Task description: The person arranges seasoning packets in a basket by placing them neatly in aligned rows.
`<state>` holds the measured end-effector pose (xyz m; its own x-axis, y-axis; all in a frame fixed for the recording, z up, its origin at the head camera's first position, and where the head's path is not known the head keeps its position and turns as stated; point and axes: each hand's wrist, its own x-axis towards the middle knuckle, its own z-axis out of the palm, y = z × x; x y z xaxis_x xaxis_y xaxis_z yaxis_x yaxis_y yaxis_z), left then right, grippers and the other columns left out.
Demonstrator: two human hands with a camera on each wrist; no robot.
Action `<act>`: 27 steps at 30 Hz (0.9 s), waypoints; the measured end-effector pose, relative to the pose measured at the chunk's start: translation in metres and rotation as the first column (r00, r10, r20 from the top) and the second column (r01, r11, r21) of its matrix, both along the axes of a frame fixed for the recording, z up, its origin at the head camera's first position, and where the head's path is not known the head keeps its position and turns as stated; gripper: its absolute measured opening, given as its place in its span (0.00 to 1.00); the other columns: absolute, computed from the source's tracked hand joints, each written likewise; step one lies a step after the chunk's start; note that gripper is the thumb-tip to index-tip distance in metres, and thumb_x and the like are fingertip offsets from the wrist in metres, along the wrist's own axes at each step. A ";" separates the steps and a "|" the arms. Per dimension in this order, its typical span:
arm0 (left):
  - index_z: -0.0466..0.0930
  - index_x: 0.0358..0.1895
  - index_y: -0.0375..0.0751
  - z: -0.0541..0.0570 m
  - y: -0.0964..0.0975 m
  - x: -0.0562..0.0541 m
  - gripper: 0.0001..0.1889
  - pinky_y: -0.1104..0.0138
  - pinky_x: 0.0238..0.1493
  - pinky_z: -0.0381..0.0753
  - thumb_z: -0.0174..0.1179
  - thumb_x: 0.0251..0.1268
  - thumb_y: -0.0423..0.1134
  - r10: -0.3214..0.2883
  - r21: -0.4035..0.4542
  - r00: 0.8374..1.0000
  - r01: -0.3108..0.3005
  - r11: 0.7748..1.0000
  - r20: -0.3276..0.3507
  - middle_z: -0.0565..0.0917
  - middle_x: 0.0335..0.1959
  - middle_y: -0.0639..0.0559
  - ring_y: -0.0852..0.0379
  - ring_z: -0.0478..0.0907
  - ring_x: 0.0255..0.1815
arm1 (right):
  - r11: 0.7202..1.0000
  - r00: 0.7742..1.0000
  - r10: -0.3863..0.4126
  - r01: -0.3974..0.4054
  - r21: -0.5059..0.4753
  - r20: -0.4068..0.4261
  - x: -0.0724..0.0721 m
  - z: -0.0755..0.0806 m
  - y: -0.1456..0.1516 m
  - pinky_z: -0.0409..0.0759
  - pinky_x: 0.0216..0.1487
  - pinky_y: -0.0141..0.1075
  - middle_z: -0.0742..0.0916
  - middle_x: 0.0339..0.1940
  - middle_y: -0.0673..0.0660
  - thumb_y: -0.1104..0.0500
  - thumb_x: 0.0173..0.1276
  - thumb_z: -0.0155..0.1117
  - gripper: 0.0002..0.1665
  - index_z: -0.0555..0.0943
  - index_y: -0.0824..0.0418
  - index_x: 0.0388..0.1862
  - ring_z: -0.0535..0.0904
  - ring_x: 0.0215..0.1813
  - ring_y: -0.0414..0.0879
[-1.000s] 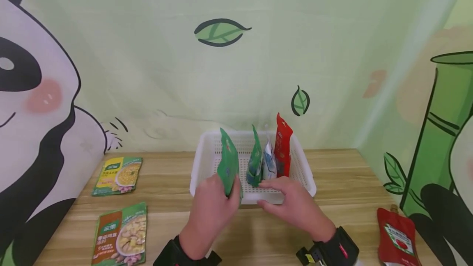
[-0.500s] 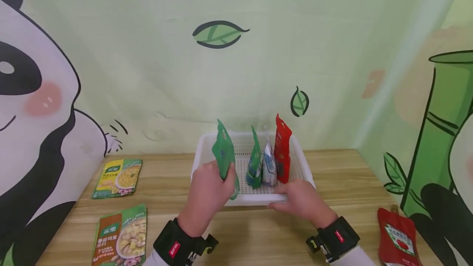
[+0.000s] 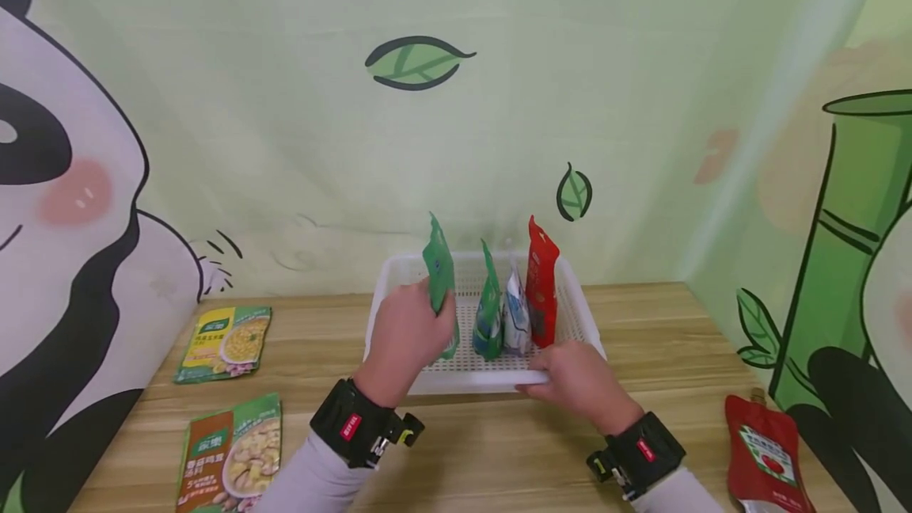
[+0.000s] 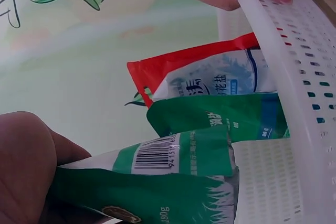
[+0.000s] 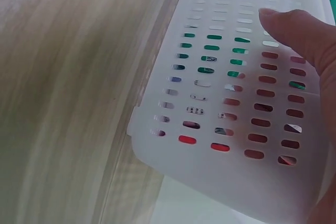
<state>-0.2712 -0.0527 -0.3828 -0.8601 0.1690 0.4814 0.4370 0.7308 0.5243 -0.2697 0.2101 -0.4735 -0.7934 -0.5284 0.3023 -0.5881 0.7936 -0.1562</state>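
My left hand (image 3: pixel 409 331) grips a green pouch (image 3: pixel 440 264) upright over the left part of a white perforated basket (image 3: pixel 470 383). The left wrist view shows the pouch's barcode (image 4: pixel 156 153) and its bottom end near the basket. My right hand (image 3: pixel 580 386) holds the basket's front rim towards the right, its thumb (image 5: pixel 294 30) lying on the outer wall in the right wrist view. Standing inside the basket are another green pouch (image 3: pixel 488 323), a white-and-blue bag (image 3: pixel 517 315) and a tall red bag (image 3: pixel 542 283). My left hand hides part of the basket's left side.
On the left of the wooden table (image 3: pixel 484 450) lie a yellow soup pouch (image 3: pixel 224 343) and a brown-and-green pouch (image 3: pixel 231 454). A red spouted pouch (image 3: pixel 765 454) lies at the right. Behind the basket hangs a printed green cloth (image 3: pixel 321 141).
My left hand has moved the green pouch forward, farther over the basket. The right hand has moved from beside the standing pouches to the front rim and now grips it.
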 end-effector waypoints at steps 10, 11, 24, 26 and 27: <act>0.62 0.20 0.48 -0.005 0.009 -0.032 0.23 0.69 0.15 0.58 0.54 0.82 0.40 0.040 -0.090 0.994 -0.031 0.995 0.098 0.58 0.13 0.60 0.63 0.59 0.13 | 0.999 0.993 0.029 -0.031 -0.015 -0.117 0.000 -0.005 0.002 0.68 0.25 0.30 0.85 0.19 0.41 0.54 0.57 0.85 0.17 0.82 0.49 0.19 0.71 0.22 0.34; 0.62 0.20 0.48 -0.006 0.009 -0.035 0.23 0.69 0.14 0.58 0.54 0.81 0.40 0.046 -0.098 0.994 -0.036 0.995 0.100 0.58 0.13 0.60 0.63 0.60 0.13 | 0.999 0.992 0.031 -0.034 -0.016 -0.125 0.000 -0.005 0.002 0.68 0.25 0.30 0.85 0.19 0.41 0.54 0.57 0.85 0.18 0.82 0.49 0.18 0.71 0.22 0.34; 0.65 0.17 0.47 -0.015 0.015 -0.068 0.23 0.67 0.17 0.67 0.54 0.77 0.41 0.105 -0.111 0.931 -0.070 0.991 0.350 0.68 0.14 0.56 0.58 0.71 0.16 | 0.998 0.991 0.056 -0.059 -0.014 -0.123 -0.001 -0.006 0.003 0.67 0.22 0.31 0.83 0.18 0.40 0.55 0.56 0.85 0.20 0.80 0.48 0.17 0.71 0.21 0.33; 0.69 0.19 0.45 -0.016 0.014 -0.074 0.21 0.66 0.18 0.69 0.56 0.76 0.39 0.116 -0.122 0.926 -0.077 0.990 0.359 0.73 0.16 0.54 0.57 0.74 0.18 | 0.998 0.993 0.055 -0.058 -0.018 -0.105 -0.001 -0.005 0.004 0.66 0.22 0.30 0.83 0.18 0.40 0.55 0.57 0.85 0.19 0.80 0.48 0.17 0.70 0.21 0.33; 0.71 0.20 0.44 -0.017 0.014 -0.078 0.19 0.66 0.19 0.71 0.58 0.75 0.39 0.126 -0.130 0.923 -0.083 0.988 0.363 0.75 0.17 0.53 0.56 0.75 0.19 | 0.998 0.994 0.054 -0.056 -0.019 -0.099 -0.001 -0.004 0.004 0.66 0.22 0.30 0.82 0.18 0.39 0.55 0.57 0.85 0.19 0.80 0.48 0.17 0.70 0.21 0.33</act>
<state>-0.3491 -0.0391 -0.4001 -0.9886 0.1022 0.1101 0.1462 0.8241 0.5473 -0.2711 0.2137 -0.4776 -0.7292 -0.5628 0.3893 -0.6441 0.7566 -0.1126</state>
